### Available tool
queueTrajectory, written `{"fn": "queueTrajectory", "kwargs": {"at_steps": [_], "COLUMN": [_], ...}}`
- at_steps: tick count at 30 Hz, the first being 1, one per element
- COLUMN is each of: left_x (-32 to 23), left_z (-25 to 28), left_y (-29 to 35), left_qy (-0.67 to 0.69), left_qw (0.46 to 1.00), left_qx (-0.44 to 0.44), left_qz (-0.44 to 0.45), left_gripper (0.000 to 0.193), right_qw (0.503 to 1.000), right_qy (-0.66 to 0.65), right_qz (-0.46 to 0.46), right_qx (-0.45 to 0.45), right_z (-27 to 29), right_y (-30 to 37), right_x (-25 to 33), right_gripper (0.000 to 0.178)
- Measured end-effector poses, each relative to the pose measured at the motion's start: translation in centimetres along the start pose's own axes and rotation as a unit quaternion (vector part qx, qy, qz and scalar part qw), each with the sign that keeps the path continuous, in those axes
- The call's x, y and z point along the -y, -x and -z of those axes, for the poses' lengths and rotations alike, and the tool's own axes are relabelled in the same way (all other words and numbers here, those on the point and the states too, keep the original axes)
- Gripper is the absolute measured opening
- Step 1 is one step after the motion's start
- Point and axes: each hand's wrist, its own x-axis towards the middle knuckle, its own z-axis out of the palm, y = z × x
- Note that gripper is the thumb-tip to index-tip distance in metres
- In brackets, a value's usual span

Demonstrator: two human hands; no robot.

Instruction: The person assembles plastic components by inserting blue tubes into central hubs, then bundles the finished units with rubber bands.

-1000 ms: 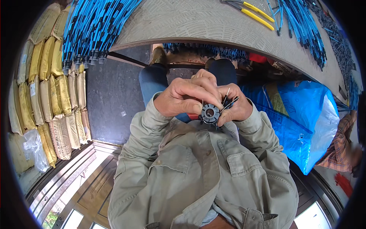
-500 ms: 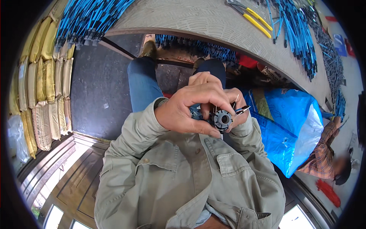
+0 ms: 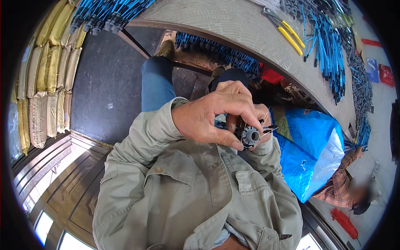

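One grey ring (image 3: 246, 135), red-lettered cardboard (image 3: 192, 57)

Sacks (image 3: 41, 79) left, bag (image 3: 310, 146) right — pliers (image 3: 289, 40) on table (image 3: 216, 23) ahead

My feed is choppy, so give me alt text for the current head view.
Left hand and right hand hold a grey slotted ring before a khaki jacket. Ahead, a table carries a yellow-handled hand tool and black-ended blue strips; a blue plastic bag lies at right.
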Motion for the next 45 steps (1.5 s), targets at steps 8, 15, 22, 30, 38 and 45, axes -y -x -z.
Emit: {"fn": "queueTrajectory", "kwargs": {"at_steps": [8,15,22,30,38,45], "left_x": [0.6,-0.9,-1.2,-2.3,-1.4,-1.7], "left_z": [0.9,-0.4,-1.8,-1.7,-1.3,-1.2], "left_y": [-0.5,-0.3,-0.3,-0.7,-0.5,-0.5], "left_qy": [0.020,-0.041,-0.148,-0.188,-0.169,-0.162], "left_qw": [0.999,0.998,0.987,0.981,0.985,0.986], "left_qx": [0.044,0.023,-0.056,-0.045,-0.031,-0.034], "left_qz": [-0.010,0.036,0.008,0.002,-0.026,-0.021], "left_gripper": [0.042,0.050,0.041,0.035,0.030,0.030], "right_qw": [0.993,0.997,0.995,0.995,0.997,0.994], "right_qy": [0.013,0.016,0.035,0.022,0.001,-0.006], "right_qz": [-0.121,-0.077,-0.091,-0.091,-0.074,-0.103], "right_qx": [0.001,-0.019,-0.010,-0.029,-0.020,-0.046], "right_z": [-0.2,0.0,0.1,0.1,-0.2,-0.4], "right_y": [-0.5,-0.4,-0.2,0.4,0.0,0.3], "right_x": [2.1,1.8,1.9,1.9,1.7,1.6], "right_gripper": [0.042,0.041,0.042,0.041,0.042,0.043]}}
